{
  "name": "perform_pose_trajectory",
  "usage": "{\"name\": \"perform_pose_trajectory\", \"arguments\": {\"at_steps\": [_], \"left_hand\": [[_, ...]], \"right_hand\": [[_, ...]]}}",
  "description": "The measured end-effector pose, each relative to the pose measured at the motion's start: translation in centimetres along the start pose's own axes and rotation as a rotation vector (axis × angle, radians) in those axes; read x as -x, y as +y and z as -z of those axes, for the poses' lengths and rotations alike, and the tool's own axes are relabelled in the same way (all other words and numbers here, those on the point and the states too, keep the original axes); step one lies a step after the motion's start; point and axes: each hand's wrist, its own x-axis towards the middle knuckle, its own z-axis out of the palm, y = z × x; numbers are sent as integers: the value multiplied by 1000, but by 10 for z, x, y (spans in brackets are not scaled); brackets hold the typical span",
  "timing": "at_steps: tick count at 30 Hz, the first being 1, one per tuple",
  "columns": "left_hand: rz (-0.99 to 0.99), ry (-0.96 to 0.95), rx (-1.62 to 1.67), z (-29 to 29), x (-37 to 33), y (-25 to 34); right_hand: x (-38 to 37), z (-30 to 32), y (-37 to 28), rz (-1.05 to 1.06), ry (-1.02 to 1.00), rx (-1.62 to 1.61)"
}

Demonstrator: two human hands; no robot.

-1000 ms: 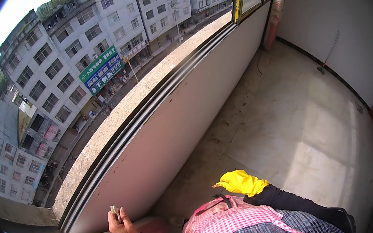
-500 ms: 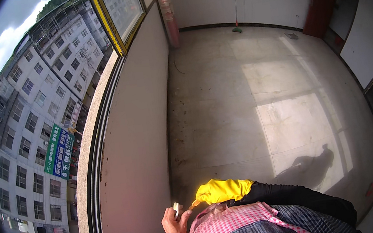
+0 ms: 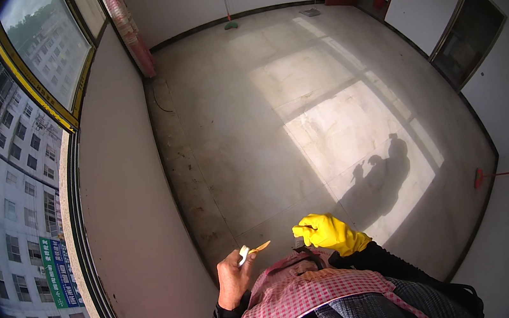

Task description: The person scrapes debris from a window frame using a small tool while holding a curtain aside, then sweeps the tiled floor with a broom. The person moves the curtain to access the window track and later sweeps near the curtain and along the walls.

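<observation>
At the lower middle, my bare left hand [image 3: 234, 279] pinches a small white piece with an orange, pointed strip [image 3: 258, 248] sticking out to the right. Its exact kind cannot be made out. My right hand [image 3: 328, 233], in a yellow rubber glove, is curled closed a short way to the right, apart from the strip. Something small and greyish [image 3: 298, 242] shows under its fingertips, too little to name. Below both hands lies the pink checked apron [image 3: 310, 290] on my front, with a dark strap across its upper part.
Left stands a low wall with a window track [image 3: 81, 246] and yellow-edged glass pane [image 3: 46, 45]; buildings show outside. A green-headed broom [image 3: 231, 25] and dustpan [image 3: 310, 13] are at the far wall. A red broom [image 3: 479, 178] is at the right. Sunlight and my shadow cross the floor.
My gloved right hand has moved right, away from the left hand, and the pointed strip now shows fully. The view has swung to the right, showing more of the right wall.
</observation>
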Motion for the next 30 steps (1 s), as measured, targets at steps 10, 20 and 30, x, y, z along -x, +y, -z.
{"name": "perform_pose_trajectory", "arguments": {"at_steps": [10, 20, 30], "left_hand": [[-112, -355, -67, -118, -137, 69], [-267, -445, -111, -219, -272, 157], [-194, -548, -149, -259, -434, 170]], "right_hand": [[-25, 149, 84, -154, 390, -101], [-58, 323, 129, -357, 533, -51], [-181, 389, 145, -367, 420, -113]]}}
